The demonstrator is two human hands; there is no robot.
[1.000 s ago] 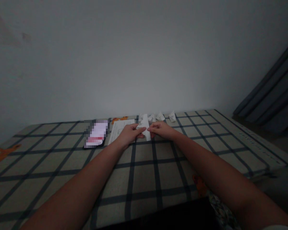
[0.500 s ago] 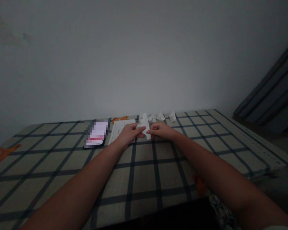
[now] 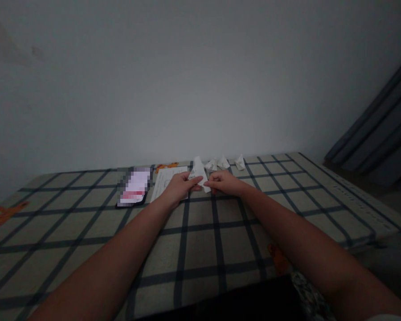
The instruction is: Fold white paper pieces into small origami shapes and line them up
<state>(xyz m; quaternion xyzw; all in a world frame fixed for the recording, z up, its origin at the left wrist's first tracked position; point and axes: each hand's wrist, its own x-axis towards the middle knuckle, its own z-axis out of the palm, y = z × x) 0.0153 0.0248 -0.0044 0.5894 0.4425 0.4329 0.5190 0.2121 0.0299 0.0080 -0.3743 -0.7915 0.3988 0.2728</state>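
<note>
Between my two hands is a folded piece of white paper (image 3: 198, 169) with faint print, its upper end standing up toward the wall. My left hand (image 3: 181, 186) pinches it from the left, thumb on top. On the other side my right hand (image 3: 223, 182) has thumb and forefinger closed at the paper's lower right edge. Right behind my hands sit small folded paper shapes: one (image 3: 211, 165) close to the held paper, another (image 3: 223, 162) beside it, and a third (image 3: 239, 162) farther right.
A flat printed sheet (image 3: 161, 183) lies left of my left hand. Beyond it is a phone (image 3: 135, 187) with a lit, blurred screen. Everything rests on a checked cloth (image 3: 200, 240) against a grey wall (image 3: 200, 80). A dark curtain (image 3: 381, 120) hangs at the right.
The held paper has changed shape: its upper end looks narrower and tilts left. Both hands keep almost the same place and grip.
</note>
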